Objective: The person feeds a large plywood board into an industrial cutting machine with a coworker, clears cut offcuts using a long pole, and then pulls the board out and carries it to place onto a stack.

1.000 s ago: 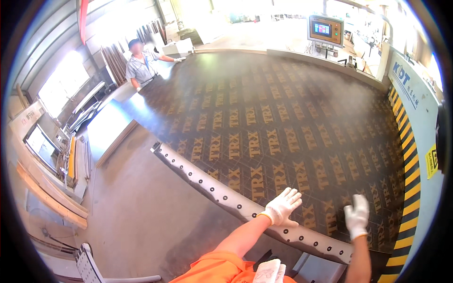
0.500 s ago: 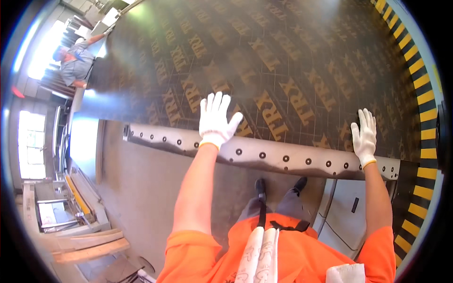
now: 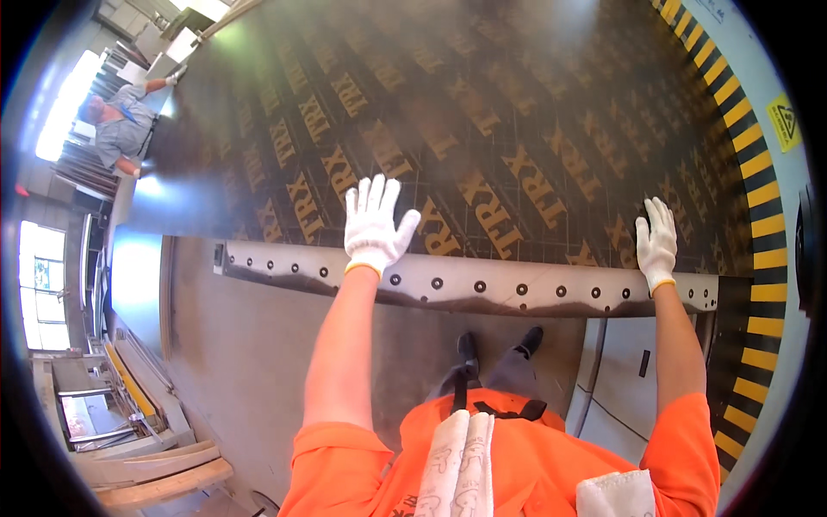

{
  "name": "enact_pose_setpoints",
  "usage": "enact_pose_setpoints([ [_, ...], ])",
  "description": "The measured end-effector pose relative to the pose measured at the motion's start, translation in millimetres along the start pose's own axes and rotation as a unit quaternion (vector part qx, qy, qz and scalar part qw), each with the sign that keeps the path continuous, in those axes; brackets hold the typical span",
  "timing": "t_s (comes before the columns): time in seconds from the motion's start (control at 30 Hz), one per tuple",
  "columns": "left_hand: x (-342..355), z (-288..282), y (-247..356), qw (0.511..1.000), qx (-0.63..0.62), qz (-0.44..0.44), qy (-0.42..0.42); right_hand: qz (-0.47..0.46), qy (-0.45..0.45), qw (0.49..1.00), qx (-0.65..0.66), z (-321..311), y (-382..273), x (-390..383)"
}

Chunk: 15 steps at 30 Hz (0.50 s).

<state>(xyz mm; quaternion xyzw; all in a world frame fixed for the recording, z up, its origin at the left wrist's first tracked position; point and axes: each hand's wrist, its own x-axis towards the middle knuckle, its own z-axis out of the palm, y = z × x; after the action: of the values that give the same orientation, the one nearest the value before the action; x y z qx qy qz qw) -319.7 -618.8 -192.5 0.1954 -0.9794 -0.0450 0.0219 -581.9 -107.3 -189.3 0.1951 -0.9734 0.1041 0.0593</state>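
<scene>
A large dark brown panel (image 3: 413,95) with repeated gold print lies flat in front of me. Along its near edge runs a pale metal rail (image 3: 500,283) with a row of round dark fasteners. My left hand (image 3: 376,226), in a white knitted glove with a yellow cuff, rests palm down on the panel near that edge, fingers spread. Farther right, my right hand (image 3: 658,245), gloved the same way, lies on the panel with its fingers stretched forward and its wrist over the rail. Neither hand holds anything.
At far left a person (image 3: 121,129) in grey reaches onto the panel. Yellow-and-black striped edging (image 3: 764,224) borders a pale blue machine part on the right. Below the rail stands a grey cabinet (image 3: 624,370). Boards (image 3: 164,478) and frames lie at lower left.
My left hand has shifted slightly left along the panel edge, uncovering a rail fastener. My right hand keeps about the same place. The head view has tilted a little.
</scene>
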Motion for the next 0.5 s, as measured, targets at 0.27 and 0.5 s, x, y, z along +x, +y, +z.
enact_pose_setpoints([
  [0.27,0,-16,7,1.000,-0.005,0.015,0.007,-0.017,0.028,0.999,0.029,-9,-9,2],
  [0.5,-6,-14,6,1.000,-0.005,-0.005,0.015,0.009,0.023,0.999,0.029,-14,-12,-4],
])
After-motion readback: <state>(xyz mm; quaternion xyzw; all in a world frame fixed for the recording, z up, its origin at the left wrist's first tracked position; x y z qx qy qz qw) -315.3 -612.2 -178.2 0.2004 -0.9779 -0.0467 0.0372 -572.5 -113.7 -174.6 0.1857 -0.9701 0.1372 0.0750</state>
